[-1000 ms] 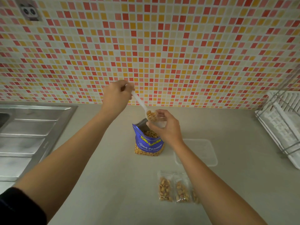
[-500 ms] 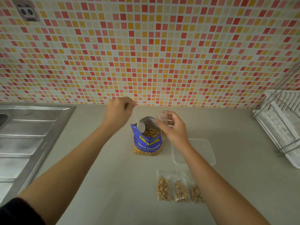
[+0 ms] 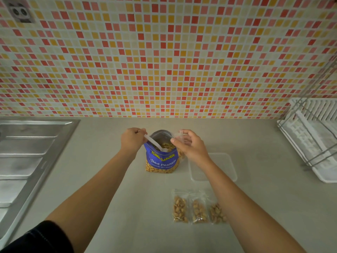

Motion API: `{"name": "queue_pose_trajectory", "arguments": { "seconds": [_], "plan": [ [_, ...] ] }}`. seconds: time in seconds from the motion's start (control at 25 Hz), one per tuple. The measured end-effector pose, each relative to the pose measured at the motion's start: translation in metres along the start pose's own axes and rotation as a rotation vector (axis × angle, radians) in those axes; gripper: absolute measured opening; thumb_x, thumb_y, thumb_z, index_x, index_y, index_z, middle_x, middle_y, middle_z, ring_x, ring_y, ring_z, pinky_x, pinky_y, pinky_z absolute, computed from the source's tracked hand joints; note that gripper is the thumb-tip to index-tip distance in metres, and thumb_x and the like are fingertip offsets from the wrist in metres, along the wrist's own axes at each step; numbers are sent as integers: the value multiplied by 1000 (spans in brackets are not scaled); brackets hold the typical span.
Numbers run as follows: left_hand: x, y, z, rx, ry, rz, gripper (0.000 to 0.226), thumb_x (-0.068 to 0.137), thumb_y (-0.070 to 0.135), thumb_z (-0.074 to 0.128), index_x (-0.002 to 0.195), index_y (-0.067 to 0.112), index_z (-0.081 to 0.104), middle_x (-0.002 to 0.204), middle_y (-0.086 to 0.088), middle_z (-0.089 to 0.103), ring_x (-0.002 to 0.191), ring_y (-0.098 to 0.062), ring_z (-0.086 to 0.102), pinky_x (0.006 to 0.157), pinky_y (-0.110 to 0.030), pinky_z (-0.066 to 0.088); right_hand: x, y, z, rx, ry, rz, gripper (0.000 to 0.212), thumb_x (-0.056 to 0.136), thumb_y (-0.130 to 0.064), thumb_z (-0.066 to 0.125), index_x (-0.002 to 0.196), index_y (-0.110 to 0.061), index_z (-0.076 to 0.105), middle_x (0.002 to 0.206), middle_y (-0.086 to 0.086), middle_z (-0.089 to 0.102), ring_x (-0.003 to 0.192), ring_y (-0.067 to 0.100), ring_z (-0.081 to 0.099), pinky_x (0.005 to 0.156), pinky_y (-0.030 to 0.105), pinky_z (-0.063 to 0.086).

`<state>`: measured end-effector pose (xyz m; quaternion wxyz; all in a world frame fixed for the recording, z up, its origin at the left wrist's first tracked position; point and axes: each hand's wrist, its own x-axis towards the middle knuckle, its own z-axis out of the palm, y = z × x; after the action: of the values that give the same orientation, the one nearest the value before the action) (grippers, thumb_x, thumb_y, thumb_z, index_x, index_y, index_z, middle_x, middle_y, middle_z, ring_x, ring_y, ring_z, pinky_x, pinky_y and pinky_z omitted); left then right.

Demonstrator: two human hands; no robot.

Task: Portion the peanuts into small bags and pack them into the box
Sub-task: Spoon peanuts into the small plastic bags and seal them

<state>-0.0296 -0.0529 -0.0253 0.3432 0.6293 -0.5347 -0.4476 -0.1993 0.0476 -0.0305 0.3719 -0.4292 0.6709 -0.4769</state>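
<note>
Three filled small bags (image 3: 199,209) lie side by side on the counter (image 3: 127,201), nearest the camera. Each shows peanuts through clear plastic, and the right forearm partly hides the rightmost one. Beyond them the blue peanut pouch (image 3: 161,160) stands upright with its mouth open and loose peanuts (image 3: 170,146) visible inside against the silver lining.

The left hand (image 3: 132,141) is at the pouch's left rim, its fingers curled round the handle of a white spoon (image 3: 153,142). The spoon slopes down into the mouth, with its bowl among the nuts.

The right hand (image 3: 193,149) is at the pouch's right rim. I see it pinching an empty small bag (image 3: 179,136) between thumb and fingertips. The film is thin and blurred, so I cannot tell whether that bag's mouth is open.

The clear box (image 3: 225,166) sits on the counter just right of the pouch, partly behind the right wrist and well apart from the filled bags. I make out nothing inside it.

At far left is the steel sink drainboard (image 3: 27,152). At far right a white dish rack (image 3: 313,137) stands against the mosaic wall (image 3: 164,61) of red, orange and cream tiles. A dark sleeve (image 3: 45,238) covers the left upper arm at the lower edge of the view.
</note>
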Motion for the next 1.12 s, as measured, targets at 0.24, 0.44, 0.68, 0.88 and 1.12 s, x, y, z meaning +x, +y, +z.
{"name": "queue_pose_trajectory", "arguments": {
  "seconds": [0.24, 0.44, 0.68, 0.88, 1.12],
  "plan": [
    [14, -4, -11, -189, 40, -159, 27, 93, 19, 48, 75, 6, 62, 63, -7, 54, 57, -15, 48, 63, -25, 44, 2, -8, -5, -39, 50, -35, 48, 73, -37, 76, 115, -24, 57, 107, -7, 62, 90, 8, 61, 62, 11, 47],
    [28, -7, -25, -246, 87, -199, 23, 92, 18, 48, 80, 4, 63, 60, -7, 52, 54, -16, 45, 55, -24, 41, 1, -14, -13, -405, 72, -98, 58, 69, -45, 75, 120, -26, 57, 115, -7, 63, 98, 14, 60, 83, 32, 51],
    [30, 14, -38, -310, 100, -157, 20, 92, 18, 48, 85, 6, 62, 64, -4, 52, 57, -13, 45, 58, -23, 41, -1, -26, -6, -697, 19, -151, 59, 70, -46, 70, 124, -29, 54, 125, -12, 60, 113, 14, 55, 86, 28, 41],
    [4, 69, -45, -236, 71, 132, 25, 94, 23, 48, 74, 14, 61, 61, -1, 53, 58, -12, 49, 63, -25, 43, 0, -31, 12, -455, 90, -167, 56, 67, -51, 73, 117, -33, 57, 111, -12, 65, 99, 12, 62, 83, 31, 50],
    [-55, 102, -50, 174, 212, 877, 29, 93, 27, 49, 84, 6, 68, 65, -10, 64, 59, -24, 60, 57, -37, 46, -7, -40, 25, -211, 186, -193, 46, 68, -44, 75, 111, -33, 60, 100, -16, 67, 84, 4, 64, 75, 26, 52]
  ]
}}
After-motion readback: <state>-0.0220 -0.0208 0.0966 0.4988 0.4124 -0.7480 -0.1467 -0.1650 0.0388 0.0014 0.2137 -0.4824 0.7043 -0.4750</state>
